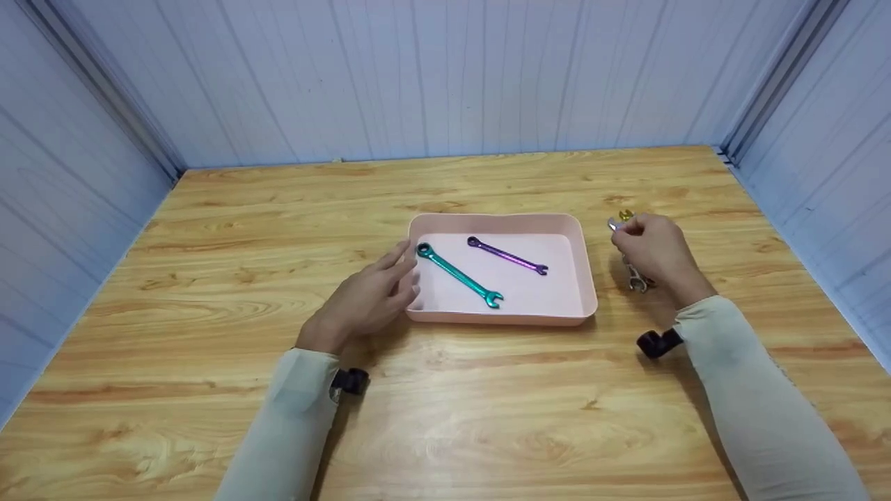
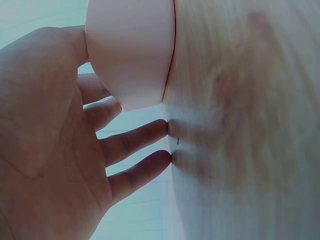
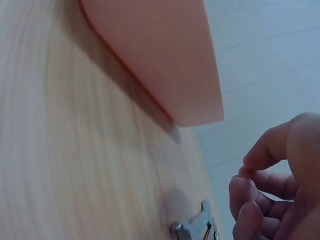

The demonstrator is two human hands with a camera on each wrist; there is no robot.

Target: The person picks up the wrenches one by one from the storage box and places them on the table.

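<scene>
My left hand (image 1: 369,299) lies along the left end of a pink tray (image 1: 501,319), fingers loosely extended against its side. Two of its fingertips (image 2: 162,127) reach the tabletop in the left wrist view. In the tray are a green combination wrench (image 1: 459,277) and a smaller purple one (image 1: 511,257). Right of the tray, my right hand (image 1: 658,250) pinches a silver wrench (image 1: 614,224), whose end peeks out at the fingertips. Its shaft is hidden by the hand. Below the hand, more silver wrenches (image 1: 636,281) lie on the table, with a gold wrench end (image 1: 626,214) behind.
The wood-grain table (image 1: 487,403) carries the tray and wrenches. Pale panelled walls (image 1: 445,83) enclose its back and both sides. A small black camera sits on each wrist.
</scene>
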